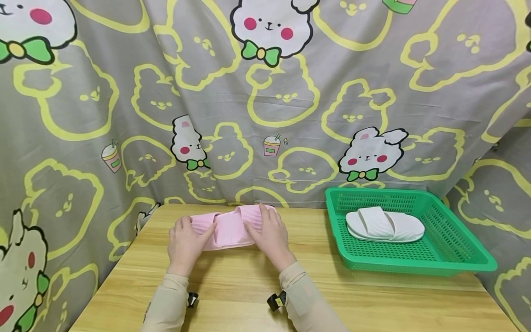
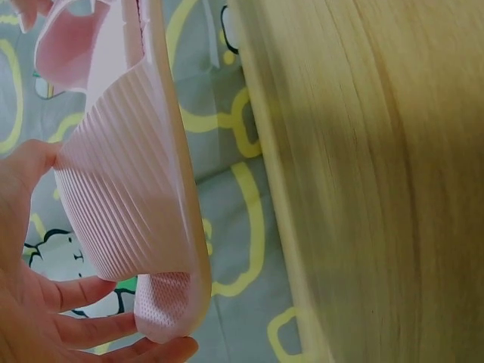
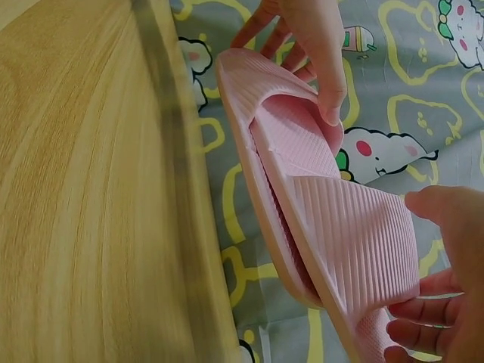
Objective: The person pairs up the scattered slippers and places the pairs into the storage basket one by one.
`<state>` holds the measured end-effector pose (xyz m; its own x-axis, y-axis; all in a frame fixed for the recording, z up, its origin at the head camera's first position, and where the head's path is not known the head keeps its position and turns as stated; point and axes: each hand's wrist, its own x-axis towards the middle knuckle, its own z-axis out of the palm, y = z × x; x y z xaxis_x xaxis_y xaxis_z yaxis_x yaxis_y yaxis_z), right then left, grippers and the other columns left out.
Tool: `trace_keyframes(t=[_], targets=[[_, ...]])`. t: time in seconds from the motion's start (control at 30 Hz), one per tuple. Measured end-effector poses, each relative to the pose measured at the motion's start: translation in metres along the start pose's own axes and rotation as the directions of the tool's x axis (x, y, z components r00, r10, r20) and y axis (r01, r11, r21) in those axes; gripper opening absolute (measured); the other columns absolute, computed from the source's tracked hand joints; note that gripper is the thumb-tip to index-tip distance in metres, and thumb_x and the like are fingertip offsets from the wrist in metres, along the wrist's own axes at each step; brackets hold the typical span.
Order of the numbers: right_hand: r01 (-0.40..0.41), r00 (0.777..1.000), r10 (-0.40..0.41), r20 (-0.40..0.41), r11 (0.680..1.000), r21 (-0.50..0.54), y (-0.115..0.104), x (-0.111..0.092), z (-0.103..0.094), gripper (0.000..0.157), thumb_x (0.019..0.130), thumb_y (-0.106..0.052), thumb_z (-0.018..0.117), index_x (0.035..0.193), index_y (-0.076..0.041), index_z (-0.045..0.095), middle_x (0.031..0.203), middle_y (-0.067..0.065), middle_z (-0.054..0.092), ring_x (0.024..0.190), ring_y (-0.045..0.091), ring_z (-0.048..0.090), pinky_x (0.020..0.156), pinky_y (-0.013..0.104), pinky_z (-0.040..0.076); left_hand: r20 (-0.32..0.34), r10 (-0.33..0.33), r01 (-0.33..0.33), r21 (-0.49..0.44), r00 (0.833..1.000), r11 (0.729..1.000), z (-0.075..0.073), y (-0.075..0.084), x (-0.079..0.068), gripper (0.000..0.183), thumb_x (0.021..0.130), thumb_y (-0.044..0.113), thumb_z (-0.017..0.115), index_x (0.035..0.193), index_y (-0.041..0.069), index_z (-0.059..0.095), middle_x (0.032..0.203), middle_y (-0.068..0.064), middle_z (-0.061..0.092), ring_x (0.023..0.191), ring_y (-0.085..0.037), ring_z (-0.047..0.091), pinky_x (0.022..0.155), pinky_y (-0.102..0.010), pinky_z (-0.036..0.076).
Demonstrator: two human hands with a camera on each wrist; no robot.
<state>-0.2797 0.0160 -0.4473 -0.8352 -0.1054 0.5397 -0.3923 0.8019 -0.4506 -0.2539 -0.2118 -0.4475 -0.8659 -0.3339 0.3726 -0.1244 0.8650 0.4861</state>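
Observation:
A pair of pink slippers [image 1: 229, 228] with ribbed straps is held level at the far part of the table, toes pointing opposite ways and one sole overlapping the other. My left hand [image 1: 185, 240] grips the left end, its thumb on the strap and its other fingers round the toe, as the left wrist view shows on the ribbed slipper [image 2: 128, 181]. At the other end my right hand [image 1: 271, 235] pinches the second strap between thumb and fingers. Seen from the right wrist, the slippers [image 3: 348, 234] lie sole against sole along part of their length.
A green plastic basket [image 1: 419, 266] stands on the right of the wooden table [image 1: 232, 295], holding a pair of white slippers [image 1: 375, 222]. Behind and at both sides hangs a grey curtain [image 1: 224, 101] with cartoon prints.

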Motion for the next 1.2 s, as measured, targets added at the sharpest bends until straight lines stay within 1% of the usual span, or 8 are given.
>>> trace_keyframes(t=[0.17, 0.33, 0.5, 0.73, 0.87, 0.97, 1.13, 1.2], targets=[[-0.003, 1.0, 0.003, 0.015, 1.0, -0.011, 0.0009, -0.0003, 0.0005, 0.071, 0.087, -0.054, 0.062, 0.139, -0.007, 0.049, 0.118, 0.012, 0.059, 0.113, 0.029, 0.056, 0.089, 0.044, 0.051, 0.018, -0.012, 0.012, -0.003, 1.0, 1.0, -0.0017, -0.0001, 0.0004, 0.087, 0.077, 0.071, 0.064, 0.121, -0.002, 0.047, 0.123, -0.025, 0.052, 0.109, -0.045, 0.05, 0.08, -0.058, 0.05], [-0.002, 1.0, 0.003, 0.026, 1.0, -0.018, 0.001, 0.0003, 0.0015, 0.072, 0.086, -0.056, 0.063, 0.139, -0.01, 0.049, 0.123, 0.011, 0.056, 0.116, 0.03, 0.05, 0.095, 0.045, 0.044, 0.025, -0.019, 0.02, -0.005, 0.999, 1.0, -0.0029, -0.0002, 0.0004, 0.087, 0.077, 0.071, 0.064, 0.121, -0.002, 0.047, 0.123, -0.025, 0.052, 0.109, -0.045, 0.049, 0.079, -0.059, 0.05], [0.013, 1.0, -0.012, 0.027, 0.999, -0.047, 0.0014, 0.0006, 0.0018, 0.073, 0.085, -0.058, 0.063, 0.14, -0.011, 0.049, 0.126, 0.011, 0.054, 0.119, 0.03, 0.046, 0.097, 0.045, 0.04, 0.023, -0.025, 0.025, -0.01, 0.999, 1.0, -0.004, 0.0, 0.0007, 0.085, 0.078, 0.07, 0.064, 0.121, -0.002, 0.047, 0.124, -0.025, 0.052, 0.11, -0.045, 0.049, 0.08, -0.059, 0.05], [0.054, 0.997, -0.052, 0.06, 0.998, -0.031, 0.0025, 0.0005, -0.0001, 0.078, 0.084, -0.058, 0.064, 0.143, -0.01, 0.045, 0.132, 0.011, 0.051, 0.13, 0.03, 0.039, 0.106, 0.051, 0.036, 0.032, -0.034, 0.035, -0.024, 0.999, 0.999, -0.0061, 0.0003, 0.0014, 0.086, 0.078, 0.07, 0.063, 0.122, -0.002, 0.047, 0.125, -0.025, 0.051, 0.111, -0.045, 0.048, 0.083, -0.058, 0.048], [0.095, 0.993, -0.092, 0.08, 0.995, -0.038, 0.0036, 0.0013, -0.0008, 0.084, 0.082, -0.059, 0.067, 0.145, -0.009, 0.042, 0.139, 0.012, 0.048, 0.137, 0.032, 0.035, 0.111, 0.054, 0.032, 0.035, -0.044, 0.045, -0.026, 0.998, 0.999, -0.0071, -0.001, 0.0023, 0.087, 0.078, 0.07, 0.063, 0.123, -0.002, 0.047, 0.125, -0.025, 0.051, 0.111, -0.045, 0.048, 0.082, -0.058, 0.048], [0.128, 0.988, -0.123, 0.092, 0.99, -0.05, 0.005, 0.0019, -0.0005, 0.092, 0.077, -0.06, 0.071, 0.146, -0.009, 0.04, 0.142, 0.012, 0.046, 0.141, 0.035, 0.032, 0.113, 0.057, 0.03, 0.032, -0.051, 0.052, -0.028, 0.998, 0.998, -0.0083, -0.0017, 0.0028, 0.087, 0.078, 0.07, 0.064, 0.124, -0.002, 0.047, 0.125, -0.025, 0.052, 0.112, -0.045, 0.048, 0.082, -0.059, 0.048], [0.158, 0.98, -0.151, 0.127, 0.986, -0.049, 0.0078, 0.0018, -0.0001, 0.106, 0.068, -0.06, 0.08, 0.15, -0.013, 0.034, 0.149, 0.011, 0.042, 0.145, 0.038, 0.027, 0.115, 0.059, 0.025, 0.03, -0.058, 0.059, -0.033, 0.998, 0.998, -0.0091, -0.0028, 0.0041, 0.087, 0.078, 0.07, 0.063, 0.124, -0.002, 0.047, 0.127, -0.025, 0.051, 0.113, -0.045, 0.047, 0.085, -0.059, 0.047], [0.165, 0.978, -0.156, 0.138, 0.985, -0.056, 0.0089, 0.0019, 0.0003, 0.109, 0.065, -0.059, 0.082, 0.151, -0.016, 0.032, 0.15, 0.01, 0.04, 0.145, 0.039, 0.026, 0.114, 0.059, 0.025, 0.028, -0.058, 0.059, -0.036, 0.998, 0.998, -0.0089, -0.0033, 0.0046, 0.087, 0.078, 0.07, 0.063, 0.123, -0.002, 0.047, 0.127, -0.025, 0.051, 0.113, -0.045, 0.047, 0.085, -0.059, 0.047]])
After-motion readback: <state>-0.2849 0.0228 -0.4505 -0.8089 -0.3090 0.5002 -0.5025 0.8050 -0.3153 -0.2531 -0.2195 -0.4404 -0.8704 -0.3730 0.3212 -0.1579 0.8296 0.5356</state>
